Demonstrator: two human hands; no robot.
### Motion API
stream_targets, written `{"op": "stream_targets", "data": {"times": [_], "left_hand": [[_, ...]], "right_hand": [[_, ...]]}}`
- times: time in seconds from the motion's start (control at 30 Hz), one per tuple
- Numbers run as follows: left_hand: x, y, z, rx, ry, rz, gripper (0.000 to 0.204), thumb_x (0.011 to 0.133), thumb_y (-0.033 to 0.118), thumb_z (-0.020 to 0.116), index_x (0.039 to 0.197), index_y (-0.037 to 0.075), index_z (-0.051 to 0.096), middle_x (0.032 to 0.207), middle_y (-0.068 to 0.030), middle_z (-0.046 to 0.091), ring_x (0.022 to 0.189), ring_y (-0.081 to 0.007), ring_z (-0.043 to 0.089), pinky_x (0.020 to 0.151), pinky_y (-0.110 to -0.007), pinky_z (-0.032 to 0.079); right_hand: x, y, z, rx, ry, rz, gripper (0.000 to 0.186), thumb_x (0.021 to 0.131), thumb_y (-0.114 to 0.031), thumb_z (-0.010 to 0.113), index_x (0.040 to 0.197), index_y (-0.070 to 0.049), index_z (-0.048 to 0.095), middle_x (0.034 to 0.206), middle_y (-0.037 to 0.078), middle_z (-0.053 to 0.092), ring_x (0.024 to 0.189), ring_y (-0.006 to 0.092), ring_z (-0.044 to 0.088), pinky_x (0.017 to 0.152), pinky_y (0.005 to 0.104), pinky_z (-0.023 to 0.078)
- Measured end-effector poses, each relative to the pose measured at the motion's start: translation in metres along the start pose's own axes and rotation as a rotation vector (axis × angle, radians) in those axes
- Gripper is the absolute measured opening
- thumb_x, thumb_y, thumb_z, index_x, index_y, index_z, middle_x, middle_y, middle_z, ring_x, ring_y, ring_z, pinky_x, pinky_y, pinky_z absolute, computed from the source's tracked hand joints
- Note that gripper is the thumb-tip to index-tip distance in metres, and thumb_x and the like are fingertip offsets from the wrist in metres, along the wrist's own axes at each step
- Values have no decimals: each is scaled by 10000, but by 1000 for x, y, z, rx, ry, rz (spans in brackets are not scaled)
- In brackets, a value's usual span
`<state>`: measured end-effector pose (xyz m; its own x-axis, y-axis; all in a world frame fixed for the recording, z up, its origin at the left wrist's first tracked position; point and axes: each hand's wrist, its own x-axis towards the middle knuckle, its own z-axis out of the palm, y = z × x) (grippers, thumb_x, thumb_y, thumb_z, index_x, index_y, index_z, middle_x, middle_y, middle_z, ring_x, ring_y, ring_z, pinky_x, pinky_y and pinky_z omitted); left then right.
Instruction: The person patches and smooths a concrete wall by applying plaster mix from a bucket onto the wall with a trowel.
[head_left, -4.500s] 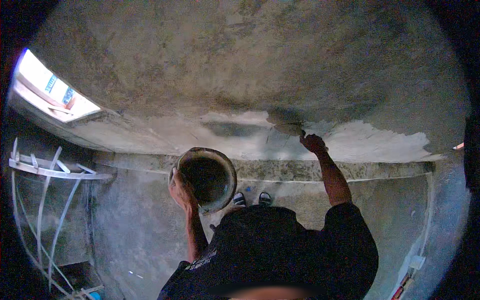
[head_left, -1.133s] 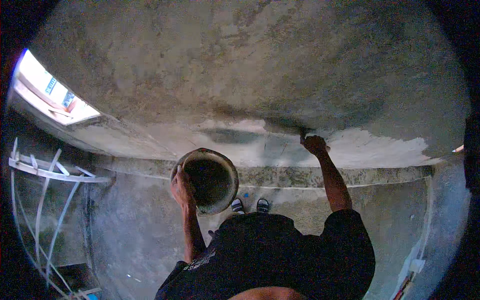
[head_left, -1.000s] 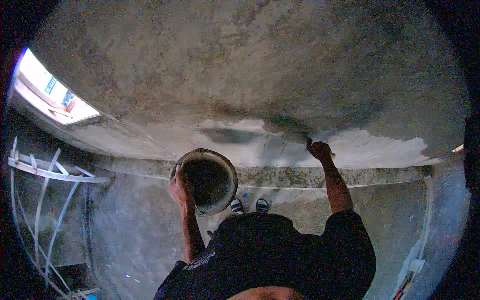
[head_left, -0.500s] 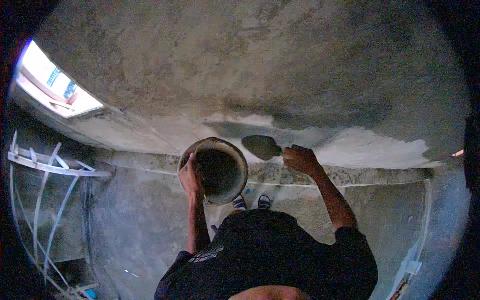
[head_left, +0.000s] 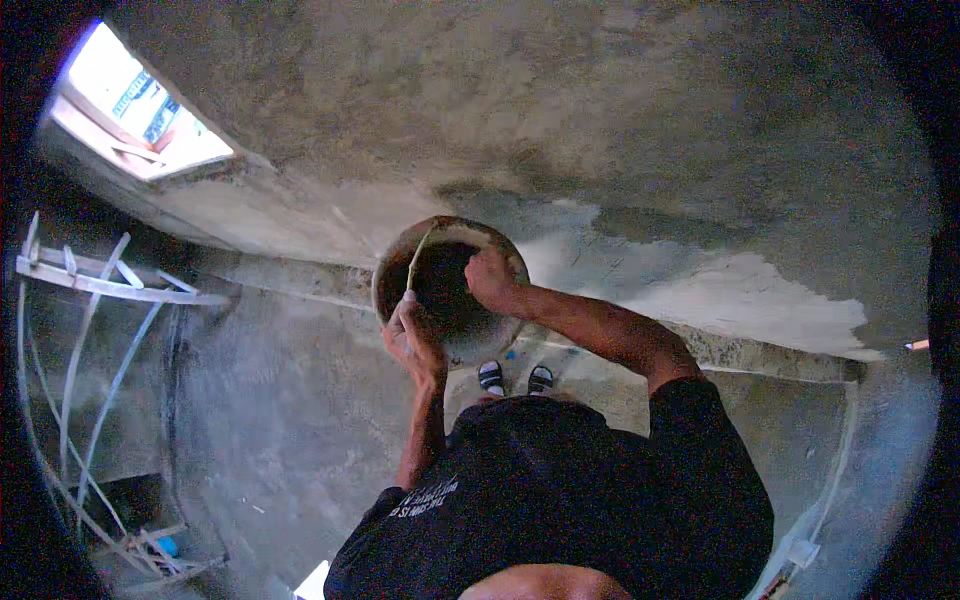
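Observation:
A round, mortar-stained bucket [head_left: 470, 346] with a dark inside is held up in front of the wall. My left hand [head_left: 418, 340] grips its near left side, with the thumb on a thin pale handle [head_left: 418, 250] that lies across the opening. Closed in a fist, my right hand [head_left: 490, 280] reaches into the bucket at its right side. The trowel in that fist shows only in the earlier picture; its blade is now hidden in the dark bucket. Ahead rises a grey plastered wall [head_left: 640, 110], darker in patches, with a pale uneven area [head_left: 740, 290] low down.
A bright window opening [head_left: 150, 110] sits in the wall at far left. Below it stands a wooden trestle or ladder-like frame [head_left: 120, 285]. A ledge [head_left: 720, 345] runs along the wall's foot. My sandalled feet [head_left: 515, 378] stand on the concrete floor [head_left: 290, 420].
My right hand has moved left from the wall into the bucket, taking the trowel out of sight. The bucket and my left hand have shifted slightly right and up in the picture.

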<state>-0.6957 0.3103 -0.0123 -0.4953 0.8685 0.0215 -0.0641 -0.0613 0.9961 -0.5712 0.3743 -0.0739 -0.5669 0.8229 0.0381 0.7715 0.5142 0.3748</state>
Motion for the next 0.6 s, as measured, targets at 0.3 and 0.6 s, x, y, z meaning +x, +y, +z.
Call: {"op": "stream_targets", "data": {"times": [0.3,0.6], "left_hand": [[-9,2,-22,-84,31,188,393,825,264,469,518,35,379,475,23,362,445,-69,335,413,-227,251],[-24,20,-17,380,-144,533,428,819,341,416,521,32,414,419,-26,388,365,-132,376,366,-285,263]], "right_hand": [[29,-9,14,254,159,-154,96,613,-168,538,550,-103,570,589,65,554,653,204,550,522,360,405],[39,-22,71,622,-352,-258,181,717,-207,509,707,-34,562,726,122,567,666,271,564,588,406,438]]}}
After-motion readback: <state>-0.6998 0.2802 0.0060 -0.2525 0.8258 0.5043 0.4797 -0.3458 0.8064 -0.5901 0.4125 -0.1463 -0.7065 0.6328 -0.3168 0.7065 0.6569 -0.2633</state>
